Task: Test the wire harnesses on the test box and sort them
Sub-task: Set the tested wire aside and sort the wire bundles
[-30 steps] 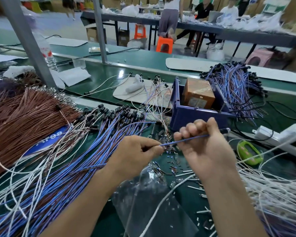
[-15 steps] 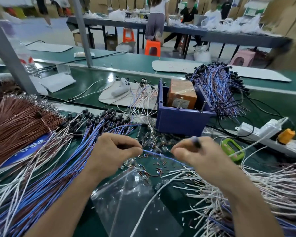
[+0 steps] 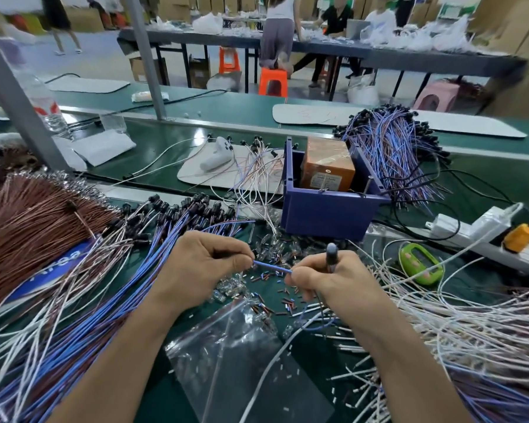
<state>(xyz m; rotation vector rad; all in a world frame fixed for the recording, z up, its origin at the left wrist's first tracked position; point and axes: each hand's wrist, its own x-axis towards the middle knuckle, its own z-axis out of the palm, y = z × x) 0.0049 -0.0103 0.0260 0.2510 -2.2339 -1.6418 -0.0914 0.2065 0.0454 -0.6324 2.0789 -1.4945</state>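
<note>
Head view: a thin blue wire harness (image 3: 272, 267) runs straight between the two hands. The left hand (image 3: 205, 270) pinches it with curled fingers. The right hand (image 3: 342, 285) pinches the other side, and the harness's dark cylindrical connector (image 3: 331, 254) pokes up from that fist. A boxy purple plastic bin (image 3: 327, 215) stands just beyond, and a glossy clear bag (image 3: 242, 355) lies crumpled beneath the wrists.

1 head-worn view, forward-down, close

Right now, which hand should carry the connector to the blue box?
Right, probably: the right hand grips the black connector, nearer the blue box; the left hand only pinches the blue wire.
</note>
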